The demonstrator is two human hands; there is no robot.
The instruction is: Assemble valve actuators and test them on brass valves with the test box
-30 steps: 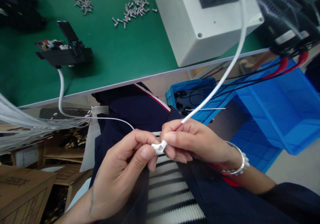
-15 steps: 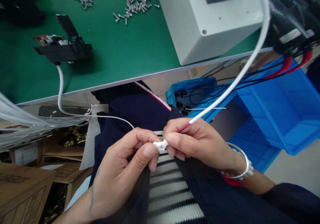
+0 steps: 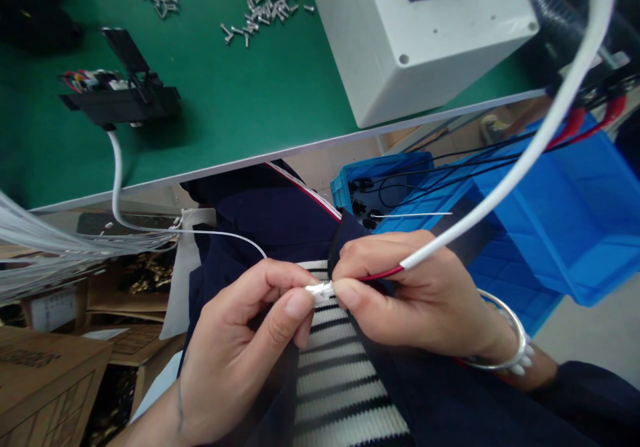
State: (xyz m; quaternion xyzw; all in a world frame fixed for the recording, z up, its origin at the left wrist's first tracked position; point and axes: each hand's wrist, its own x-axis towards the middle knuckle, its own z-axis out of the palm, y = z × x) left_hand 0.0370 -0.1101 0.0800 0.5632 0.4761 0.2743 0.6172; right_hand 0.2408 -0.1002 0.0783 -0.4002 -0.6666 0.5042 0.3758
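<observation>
Over my lap, both hands meet on a small white plastic connector [image 3: 320, 292]. My left hand [image 3: 250, 340] pinches it between thumb and forefinger. My right hand [image 3: 420, 294], with a silver bracelet on the wrist, pinches the other end and holds the red wire [image 3: 383, 274] that comes out of a thick white cable [image 3: 505, 184]. That cable arcs up to the right and out of the top of the frame. A thin white wire [image 3: 225, 235] runs from the left hand toward the bundle at the left.
A green bench mat [image 3: 250, 94] carries a white box [image 3: 420, 34], piles of screws [image 3: 260, 10] and a black part [image 3: 120, 97] with a white lead. Blue bins [image 3: 575, 220] with black and red wires stand at right. Cardboard boxes [image 3: 45, 374] and a wire bundle [image 3: 50, 247] lie at left.
My right hand has turned flatter, so the red wire now lies nearly level at the connector. The white cable has swung further right. The left hand has stayed in place.
</observation>
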